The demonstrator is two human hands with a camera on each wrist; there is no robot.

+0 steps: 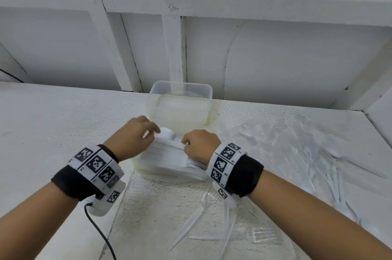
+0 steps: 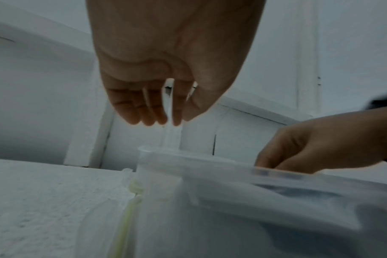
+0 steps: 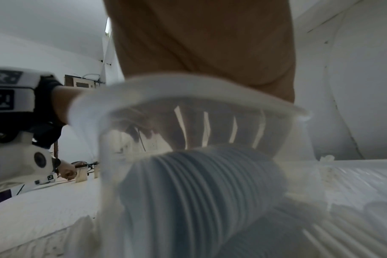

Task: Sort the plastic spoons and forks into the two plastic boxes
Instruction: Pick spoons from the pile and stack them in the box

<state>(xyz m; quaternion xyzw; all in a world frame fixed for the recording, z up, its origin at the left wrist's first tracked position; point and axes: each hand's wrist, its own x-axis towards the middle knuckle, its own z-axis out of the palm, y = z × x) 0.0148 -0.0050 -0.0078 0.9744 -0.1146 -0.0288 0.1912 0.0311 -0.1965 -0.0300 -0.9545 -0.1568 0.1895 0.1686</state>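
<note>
Together, my two hands work over the near plastic box [image 1: 148, 166] on the white counter [image 1: 53, 121]. My left hand [image 1: 132, 134] pinches the bowl end of a white plastic spoon [image 1: 167, 135] between thumb and curled fingers, and my right hand [image 1: 200, 142] pinches the same spoon further along its handle — both grips are closed tight on it, just above the box's open top. Inside the near box lies a packed row of white cutlery [image 1: 169, 158]; the right wrist view shows their stacked edges [image 3: 199, 183] pressed against the clear wall. From the left wrist, the spoon's handle [image 2: 169, 104] runs down between my fingers [image 2: 132, 108] toward the box rim [image 2: 157, 150], with my right hand [image 2: 309, 148] at the far edge. Beyond it, touching end to end, stands the second plastic box [image 1: 180, 98]; I cannot tell what it holds. Clear plastic forks [image 1: 263, 234] and other clear utensils [image 1: 318, 153] lie scattered on the counter to my right and in front of me. A black cable [image 1: 99, 236] trails from my left wristband [image 1: 93, 166].
</note>
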